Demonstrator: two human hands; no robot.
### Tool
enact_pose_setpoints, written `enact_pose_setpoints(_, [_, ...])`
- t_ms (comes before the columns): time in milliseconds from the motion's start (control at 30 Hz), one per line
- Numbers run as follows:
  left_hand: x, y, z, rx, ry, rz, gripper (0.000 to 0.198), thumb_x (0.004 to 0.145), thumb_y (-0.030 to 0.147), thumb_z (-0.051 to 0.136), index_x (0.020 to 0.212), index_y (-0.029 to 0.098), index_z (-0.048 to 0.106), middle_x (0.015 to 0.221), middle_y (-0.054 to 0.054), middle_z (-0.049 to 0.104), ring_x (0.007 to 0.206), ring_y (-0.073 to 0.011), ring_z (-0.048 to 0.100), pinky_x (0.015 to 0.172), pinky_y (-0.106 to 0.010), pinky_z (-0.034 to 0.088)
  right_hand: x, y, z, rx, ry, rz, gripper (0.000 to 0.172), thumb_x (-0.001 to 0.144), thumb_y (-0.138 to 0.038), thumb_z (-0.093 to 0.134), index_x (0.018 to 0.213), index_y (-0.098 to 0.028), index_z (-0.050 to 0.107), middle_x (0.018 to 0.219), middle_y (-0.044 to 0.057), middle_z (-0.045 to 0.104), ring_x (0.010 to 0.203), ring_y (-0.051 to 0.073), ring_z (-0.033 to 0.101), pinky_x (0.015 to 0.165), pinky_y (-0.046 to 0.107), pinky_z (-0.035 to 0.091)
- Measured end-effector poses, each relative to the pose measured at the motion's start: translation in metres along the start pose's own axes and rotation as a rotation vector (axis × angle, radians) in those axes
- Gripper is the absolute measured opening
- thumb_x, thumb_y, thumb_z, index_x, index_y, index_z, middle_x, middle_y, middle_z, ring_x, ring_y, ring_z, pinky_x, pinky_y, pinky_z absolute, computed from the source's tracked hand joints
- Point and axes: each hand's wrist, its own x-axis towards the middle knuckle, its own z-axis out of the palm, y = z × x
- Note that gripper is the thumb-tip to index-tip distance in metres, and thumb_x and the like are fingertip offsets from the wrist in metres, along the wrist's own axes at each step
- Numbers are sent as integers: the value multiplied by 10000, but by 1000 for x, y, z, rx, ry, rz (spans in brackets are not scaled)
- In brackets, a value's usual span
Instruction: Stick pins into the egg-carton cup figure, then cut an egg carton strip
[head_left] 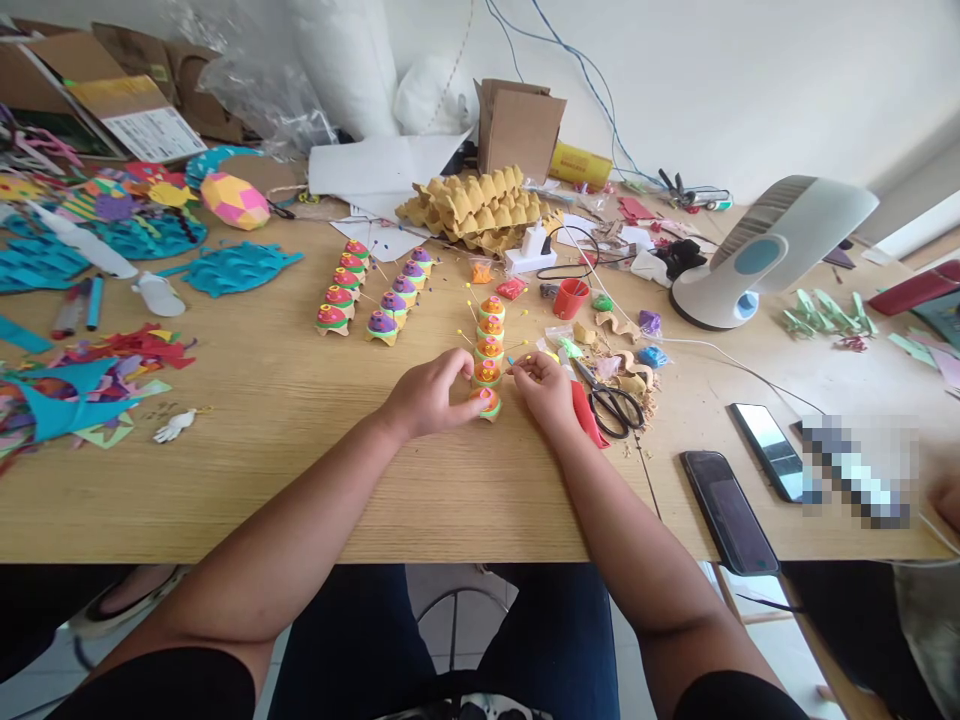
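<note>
In front of me stands an orange egg-carton caterpillar (pixel 489 347), a row of several cups with green rims, small faces and thin yellow-tipped sticks poking out at the sides. My left hand (pixel 433 396) grips its near end, the thumb resting on the closest cup. Right beside the caterpillar, my right hand (pixel 541 384) has its fingertips pinched together; a small bluish tip shows at them, too small to name. Further left lie a red egg-carton caterpillar (pixel 341 290) and a purple egg-carton caterpillar (pixel 400 297), each with dark-tipped sticks.
Black-handled scissors (pixel 616 408) and carton scraps lie right of my right hand. Behind are stacked egg cartons (pixel 480 210), a red cup (pixel 571 298) and a white fan (pixel 757 250). Phones (pixel 729 510) lie at right, paper scraps (pixel 127 365) at left. Another person's hand shows at the right edge.
</note>
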Motion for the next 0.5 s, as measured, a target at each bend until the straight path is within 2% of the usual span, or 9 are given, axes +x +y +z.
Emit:
enact_pose_setpoints(67, [2, -4, 0, -23, 98, -36, 168, 923, 344, 557, 1035, 222, 533, 989, -20, 673, 796, -165, 635, 675, -285, 436, 0, 0, -1, -14, 1, 3, 89, 779, -311, 621, 794, -226, 602, 819, 32, 735, 771, 195, 680, 721, 316, 515])
enact_pose_setpoints(133, [4, -10, 3, 0, 144, -28, 187, 908, 248, 553, 1091, 219, 571, 1077, -41, 680, 939, -189, 659, 762, -294, 482, 0, 0, -1, -19, -2, 8, 88, 778, -312, 619, 789, -226, 604, 818, 29, 734, 776, 193, 680, 727, 313, 517])
enact_pose_setpoints(267, [8, -20, 10, 2, 48, 16, 356, 873, 229, 642, 1228, 239, 618, 1259, -53, 678, 1151, -225, 644, 929, -332, 519, 0, -2, -1, 26, -19, 5, 85, 778, -306, 610, 793, -223, 596, 825, 31, 732, 788, 193, 694, 735, 310, 517])
enact_pose_setpoints(500, [12, -27, 17, -30, -5, -11, 403, 895, 276, 657, 1295, 235, 645, 1327, -69, 677, 1210, -245, 637, 1072, -395, 491, 0, -3, -1, 33, -15, 22, 93, 766, -309, 619, 795, -226, 592, 807, 29, 737, 762, 187, 678, 701, 304, 513])
